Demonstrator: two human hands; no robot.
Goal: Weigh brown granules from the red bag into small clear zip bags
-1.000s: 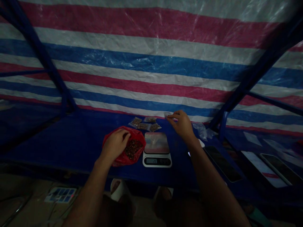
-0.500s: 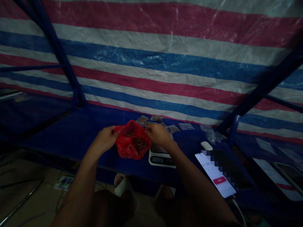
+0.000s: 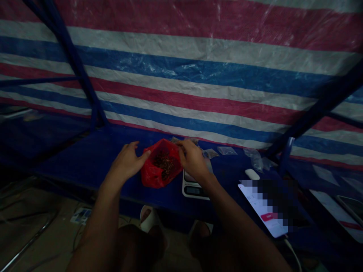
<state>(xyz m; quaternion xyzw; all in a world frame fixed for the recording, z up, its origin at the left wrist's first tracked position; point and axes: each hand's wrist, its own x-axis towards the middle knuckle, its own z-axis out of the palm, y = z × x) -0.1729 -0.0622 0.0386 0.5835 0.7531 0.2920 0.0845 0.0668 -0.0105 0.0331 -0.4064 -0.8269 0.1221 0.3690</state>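
A red plastic bag (image 3: 150,175) sits with its mouth wide, showing small brown, dried-looking bits (image 3: 164,164) inside. My left hand (image 3: 127,160) is open at the bag's left side, fingers spread and the thumb tip at the rim. At the right rim, my right hand (image 3: 193,156) has its fingers bent round the edge of the bag, gripping it. A small white digital scale (image 3: 195,190) is partly hidden beneath my right hand and forearm. Behind that hand lie small clear packets (image 3: 211,153), some with brownish contents.
A flat clear bag (image 3: 227,150) and crumpled clear plastic (image 3: 255,158) lie farther right. Near them are a white rounded case (image 3: 252,174) and a lit phone (image 3: 262,211) on a cable. Blue metal posts (image 3: 85,83) and a striped sheet (image 3: 181,98) stand behind the blue tabletop (image 3: 82,158).
My left hand has let go of the bag's left edge and spread its fingers. The bag's mouth is wider, with more of the brown bits showing. The view has shifted slightly.
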